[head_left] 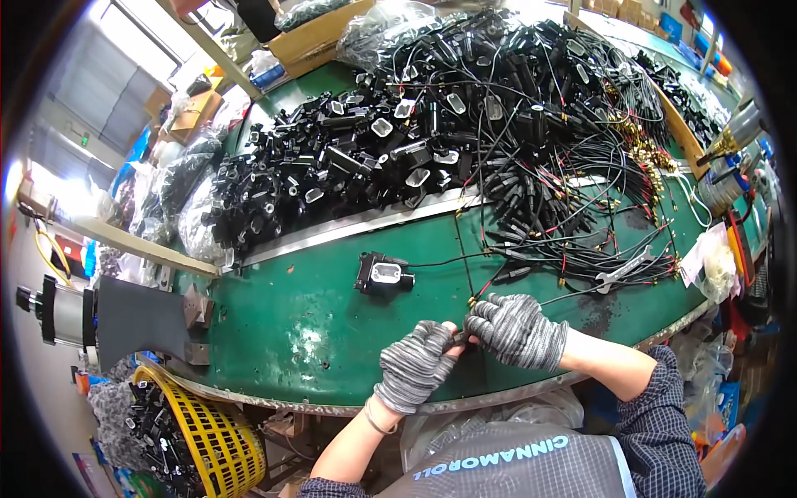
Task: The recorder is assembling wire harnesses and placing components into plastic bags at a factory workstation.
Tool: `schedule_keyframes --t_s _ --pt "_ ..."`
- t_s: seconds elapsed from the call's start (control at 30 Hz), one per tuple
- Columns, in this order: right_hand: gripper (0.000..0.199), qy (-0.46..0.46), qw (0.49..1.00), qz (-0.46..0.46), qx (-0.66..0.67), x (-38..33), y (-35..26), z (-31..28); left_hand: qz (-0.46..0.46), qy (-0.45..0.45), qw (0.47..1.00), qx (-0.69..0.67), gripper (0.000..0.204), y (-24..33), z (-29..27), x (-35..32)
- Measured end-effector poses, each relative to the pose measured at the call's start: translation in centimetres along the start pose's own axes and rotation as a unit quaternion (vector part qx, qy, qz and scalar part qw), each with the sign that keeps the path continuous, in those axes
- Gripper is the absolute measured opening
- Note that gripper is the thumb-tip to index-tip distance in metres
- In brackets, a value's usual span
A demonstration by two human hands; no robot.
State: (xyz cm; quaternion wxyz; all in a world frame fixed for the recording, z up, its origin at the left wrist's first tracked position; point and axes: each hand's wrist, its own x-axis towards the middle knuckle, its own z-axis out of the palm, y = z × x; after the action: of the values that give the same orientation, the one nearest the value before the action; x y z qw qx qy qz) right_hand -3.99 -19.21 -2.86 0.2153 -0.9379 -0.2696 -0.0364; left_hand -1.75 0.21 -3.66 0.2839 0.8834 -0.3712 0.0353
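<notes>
Both my hands wear grey striped knit gloves with bare fingertips and meet over the near part of the green bench (274,332). My left hand (415,365) is closed in a pinch on a small dark part (459,338), whose exact kind is mostly hidden by the fingers. Against it, my right hand (519,332) is closed on the same part. A black cable (573,292) runs out beside the right hand, and a red-marked wire end shows just above the fingers. Farther off lies a black block-shaped device (385,273) with a clear oval window, its lead trailing right.
A large heap of black devices (349,158) fills the back behind a metal strip (357,226). Bundled black cables (540,195) with brass ends lie at right, near an open-end wrench (624,271). A yellow basket (220,432) of black parts stands lower left, below a clamp-like fixture (141,319).
</notes>
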Motion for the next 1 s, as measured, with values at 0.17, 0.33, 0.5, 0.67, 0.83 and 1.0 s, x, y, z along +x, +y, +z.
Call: schedule_keyframes --t_s 0.17,0.33,0.5,0.67,0.83,1.0 --pt "0.018 0.023 0.999 -0.018 0.030 0.2 0.4 -0.1 -0.023 0.019 0.999 0.014 0.015 -0.1 0.6 0.1" --pt "0.019 0.032 0.999 0.017 0.040 0.9 0.2 -0.2 -0.088 0.044 0.991 -0.092 0.014 -0.2 0.8 0.0" --pt "0.021 0.050 0.998 0.026 -0.004 0.7 0.0 0.0 -0.059 -0.060 0.996 -0.034 0.012 1.3 0.0 0.7" --pt "0.024 0.039 0.997 0.040 0.049 0.2 -0.2 -0.6 -0.132 0.035 0.986 -0.096 0.011 0.6 0.2 -0.5" --pt "0.025 0.088 0.996 0.007 0.000 0.5 0.2 0.0 -0.127 0.010 0.985 -0.120 0.013 1.1 -0.5 0.2" --pt "0.024 0.086 0.993 -0.039 -0.077 0.4 0.1 -0.3 -0.028 0.030 0.998 -0.041 0.018 0.2 0.7 0.3"
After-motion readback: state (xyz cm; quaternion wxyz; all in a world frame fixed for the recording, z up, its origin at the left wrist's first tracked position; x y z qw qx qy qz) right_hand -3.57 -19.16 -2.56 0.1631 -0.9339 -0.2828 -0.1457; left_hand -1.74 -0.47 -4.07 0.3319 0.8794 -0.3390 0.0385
